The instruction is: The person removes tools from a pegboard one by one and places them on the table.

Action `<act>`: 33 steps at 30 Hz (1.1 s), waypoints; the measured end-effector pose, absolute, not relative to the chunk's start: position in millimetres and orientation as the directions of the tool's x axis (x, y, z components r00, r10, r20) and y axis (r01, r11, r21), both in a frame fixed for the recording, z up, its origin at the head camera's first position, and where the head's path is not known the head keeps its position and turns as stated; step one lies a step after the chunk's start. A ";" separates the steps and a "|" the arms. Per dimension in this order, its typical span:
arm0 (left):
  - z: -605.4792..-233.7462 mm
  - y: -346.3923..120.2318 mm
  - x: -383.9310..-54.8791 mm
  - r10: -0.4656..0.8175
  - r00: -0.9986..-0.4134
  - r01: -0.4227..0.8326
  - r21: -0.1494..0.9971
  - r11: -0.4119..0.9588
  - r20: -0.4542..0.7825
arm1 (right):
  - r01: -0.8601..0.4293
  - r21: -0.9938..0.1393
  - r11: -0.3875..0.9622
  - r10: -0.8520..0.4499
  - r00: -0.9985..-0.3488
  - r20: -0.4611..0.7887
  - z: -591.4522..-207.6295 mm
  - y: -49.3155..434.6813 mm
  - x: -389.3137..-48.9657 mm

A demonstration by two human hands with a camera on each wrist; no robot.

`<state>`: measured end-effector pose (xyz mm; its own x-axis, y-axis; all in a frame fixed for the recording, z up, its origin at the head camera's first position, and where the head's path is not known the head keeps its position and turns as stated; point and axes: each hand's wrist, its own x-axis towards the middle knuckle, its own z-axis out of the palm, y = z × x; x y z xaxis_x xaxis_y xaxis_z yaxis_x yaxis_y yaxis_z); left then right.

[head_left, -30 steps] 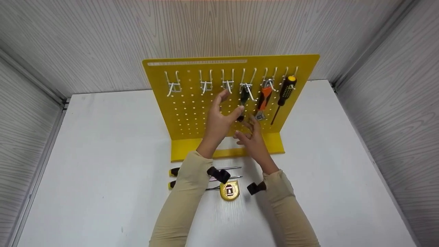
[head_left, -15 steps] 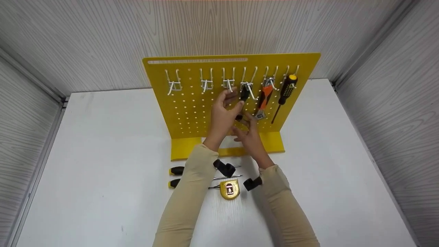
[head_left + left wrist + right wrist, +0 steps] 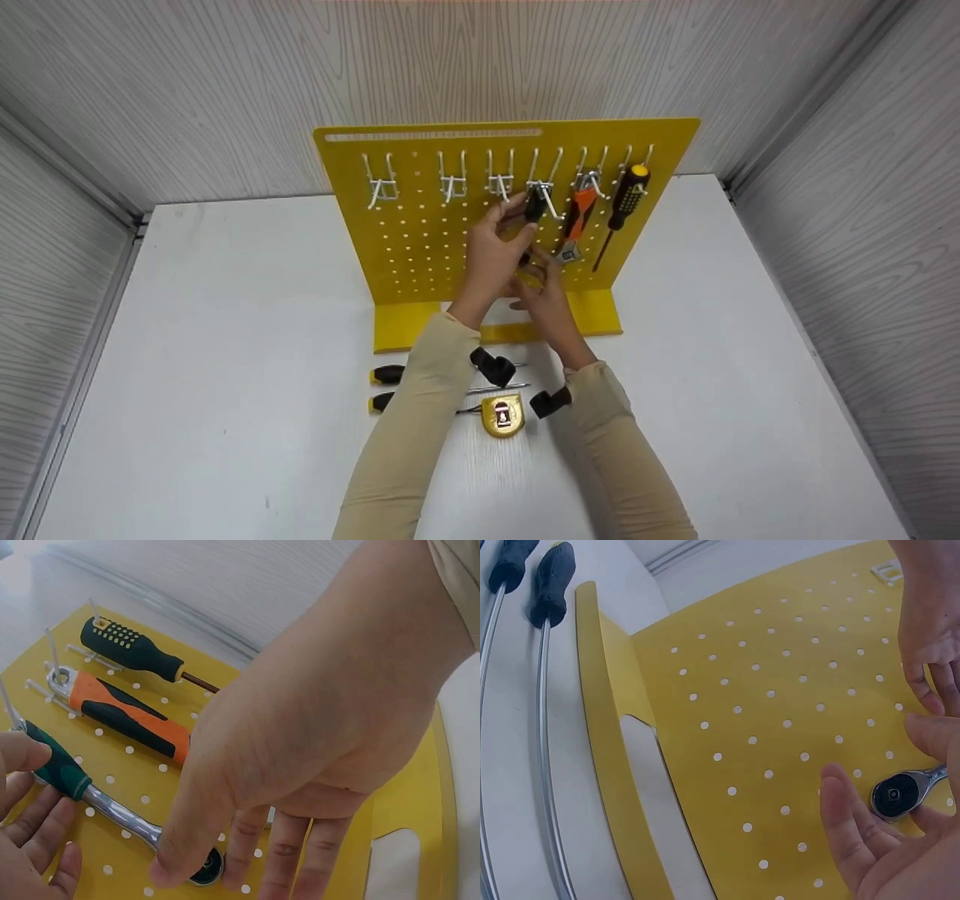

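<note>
Between your two hands, against the yellow pegboard (image 3: 420,247): one ratchet wrench (image 3: 105,802), dark green grip up on its hook, chrome head low. Left hand (image 3: 491,255): fingers curled about the handle just below the hook. Right hand (image 3: 541,294): thumb and fingertips pinching the round head (image 3: 897,795). Step in hand, as judged: seating or steadying the wrench on its hook. Next move calls for checking that the grip sits squarely on the prongs, clear of the orange-handled wrench (image 3: 577,214) just right of your fingers.

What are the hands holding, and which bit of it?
A ratchet wrench on the yellow pegboard: the left hand holds its dark green handle, and the right hand pinches its round metal head.
</note>
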<state>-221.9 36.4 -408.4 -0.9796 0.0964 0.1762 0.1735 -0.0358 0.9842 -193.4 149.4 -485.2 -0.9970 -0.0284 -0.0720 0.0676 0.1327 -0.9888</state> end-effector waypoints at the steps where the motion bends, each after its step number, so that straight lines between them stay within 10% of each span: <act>1: -407.7 36.7 -221.9 0.097 -0.979 0.177 0.984 -0.028 0.179 | 0.066 -0.989 0.131 -0.027 -0.997 -0.070 -485.3 149.7 -193.7; 33: -405.3 37.7 -218.6 0.106 -0.982 0.162 0.986 0.037 0.157 | 0.032 -0.990 0.138 0.017 -0.999 -0.029 -490.3 154.5 -178.7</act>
<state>-218.6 37.7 -405.3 -0.9818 0.1062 0.1573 0.1621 0.0373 0.9861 -178.7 154.5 -490.3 -0.9994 0.0175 -0.0294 0.0315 0.1376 -0.9900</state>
